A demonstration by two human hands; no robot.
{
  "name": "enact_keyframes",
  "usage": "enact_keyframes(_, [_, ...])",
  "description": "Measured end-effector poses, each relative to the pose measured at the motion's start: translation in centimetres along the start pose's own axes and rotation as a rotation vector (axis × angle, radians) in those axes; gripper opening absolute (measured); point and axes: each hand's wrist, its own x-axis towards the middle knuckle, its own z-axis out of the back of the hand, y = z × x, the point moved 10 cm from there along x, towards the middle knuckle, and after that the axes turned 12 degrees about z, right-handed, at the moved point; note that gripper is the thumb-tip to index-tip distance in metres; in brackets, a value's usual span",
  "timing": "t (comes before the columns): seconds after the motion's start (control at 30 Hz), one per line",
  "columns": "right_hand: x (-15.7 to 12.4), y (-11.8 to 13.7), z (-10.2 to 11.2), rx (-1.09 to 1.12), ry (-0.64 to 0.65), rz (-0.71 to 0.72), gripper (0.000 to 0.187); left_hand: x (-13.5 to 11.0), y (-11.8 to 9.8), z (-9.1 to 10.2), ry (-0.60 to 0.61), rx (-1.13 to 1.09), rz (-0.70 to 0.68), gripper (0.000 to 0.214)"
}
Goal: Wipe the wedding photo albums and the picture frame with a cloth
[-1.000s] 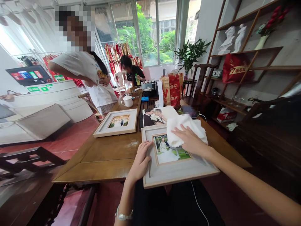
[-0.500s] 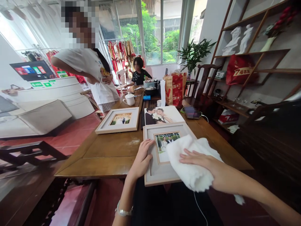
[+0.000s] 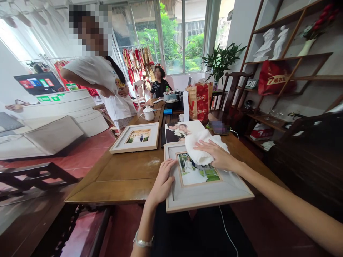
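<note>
A framed wedding photo (image 3: 203, 192) lies at the near edge of the wooden table (image 3: 125, 175), overhanging it toward me. My left hand (image 3: 162, 184) rests on the frame's left side, fingers laid over the border, steadying it. My right hand (image 3: 217, 155) presses flat on a white cloth (image 3: 199, 146) that sits on the frame's upper part, over the glass. The cloth covers the top edge of the picture.
A second framed photo (image 3: 136, 137) and an unframed print (image 3: 182, 129) lie further up the table, with a white teapot (image 3: 148, 113), a red bag (image 3: 198, 101) and a phone (image 3: 218, 127). One person stands at the left, another sits at the far end. Shelves (image 3: 289, 60) line the right wall.
My right hand swept the cloth down to the frame's lower right corner, then back up to the top of the picture. My left hand stayed on the frame's left side.
</note>
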Motion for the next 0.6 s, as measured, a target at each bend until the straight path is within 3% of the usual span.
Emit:
enact_keyframes(0.13, [-2.4, 4.2, -0.5, 0.126, 0.072, 0.094, 0.079, 0.0, -0.1, 0.0, -0.004, 0.005, -0.006, 0.06])
enact_keyframes(0.27, [-6.4, 9.5, 0.3, 0.288, 0.119, 0.137, 0.066, 0.0, -0.1, -0.1, -0.005, 0.004, -0.008, 0.06])
enact_keyframes(0.4, [-9.5, 13.2, 1.1, 0.281, 0.144, 0.174, 0.06, 0.0, 0.0, -0.1, -0.007, -0.001, 0.002, 0.059])
enact_keyframes(0.5, [-10.5, 13.7, 0.6, 0.161, 0.11, 0.239, 0.065, 0.0, -0.1, 0.0, -0.012, -0.014, -0.013, 0.06])
enact_keyframes(0.6, [-10.6, 11.0, 0.4, -0.081, -0.013, 0.183, 0.063, -0.1, -0.1, 0.1, -0.013, -0.017, -0.016, 0.06])
